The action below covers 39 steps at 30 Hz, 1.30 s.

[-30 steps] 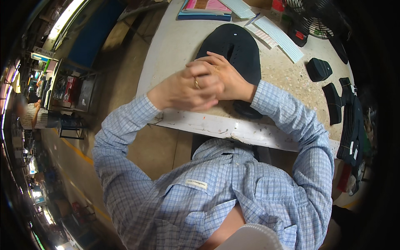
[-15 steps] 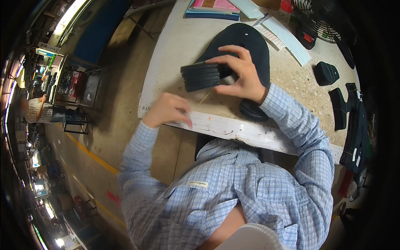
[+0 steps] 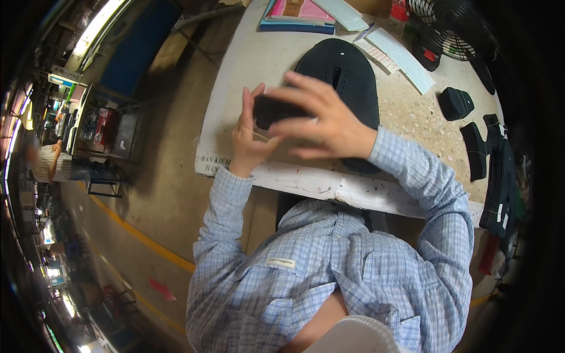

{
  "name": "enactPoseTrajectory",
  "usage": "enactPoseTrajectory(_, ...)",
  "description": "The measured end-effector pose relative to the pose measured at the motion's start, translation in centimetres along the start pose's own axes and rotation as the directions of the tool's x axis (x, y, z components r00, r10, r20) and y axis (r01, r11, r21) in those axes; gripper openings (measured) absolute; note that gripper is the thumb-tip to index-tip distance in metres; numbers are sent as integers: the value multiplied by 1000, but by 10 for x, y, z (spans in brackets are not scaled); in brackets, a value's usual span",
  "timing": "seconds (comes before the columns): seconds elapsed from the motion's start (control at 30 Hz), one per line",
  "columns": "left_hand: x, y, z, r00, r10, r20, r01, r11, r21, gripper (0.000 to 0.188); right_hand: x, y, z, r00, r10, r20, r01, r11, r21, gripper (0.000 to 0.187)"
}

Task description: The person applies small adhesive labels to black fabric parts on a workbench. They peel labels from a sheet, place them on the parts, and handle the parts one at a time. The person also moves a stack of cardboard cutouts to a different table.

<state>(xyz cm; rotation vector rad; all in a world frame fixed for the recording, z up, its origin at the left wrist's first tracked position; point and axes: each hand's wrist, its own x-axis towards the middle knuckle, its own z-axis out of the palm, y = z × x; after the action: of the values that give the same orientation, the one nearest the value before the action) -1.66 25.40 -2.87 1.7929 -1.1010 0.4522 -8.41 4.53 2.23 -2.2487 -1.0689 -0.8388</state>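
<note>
One black bundle (image 3: 269, 113) sat between my hands at eleven o'clock. My right hand (image 3: 332, 120) was spread wide in front of it; whether it touched, I couldn't tell. A single pale band (image 3: 260, 136) crossed my left hand (image 3: 250, 144), whose hold on the bundle was unclear. I judged the bundle light, slightly yielding, best pinched along its sides. One dark oval piece (image 3: 356, 67) lay at twelve, two small bundles (image 3: 456, 105) at two.
</note>
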Motion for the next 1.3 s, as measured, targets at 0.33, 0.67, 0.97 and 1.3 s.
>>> enactPoseTrajectory(0.33,-11,13,6,988,152,31,-152,911,382,63,15,-14,-17,962,-123,244,160,978,-135,29)
enactPoseTrajectory(0.67,-12,15,8,995,-78,62,70,991,114,62,-31,9,-24,970,57,237,-22,989,-148,36)
enactPoseTrajectory(0.97,-21,12,4,959,-281,13,281,950,-136,64,-30,-20,-21,838,507,201,-538,709,456,34)
enactPoseTrajectory(1.3,-33,20,8,952,-303,-34,304,952,38,65,-28,-82,30,399,874,278,-513,-38,858,54)
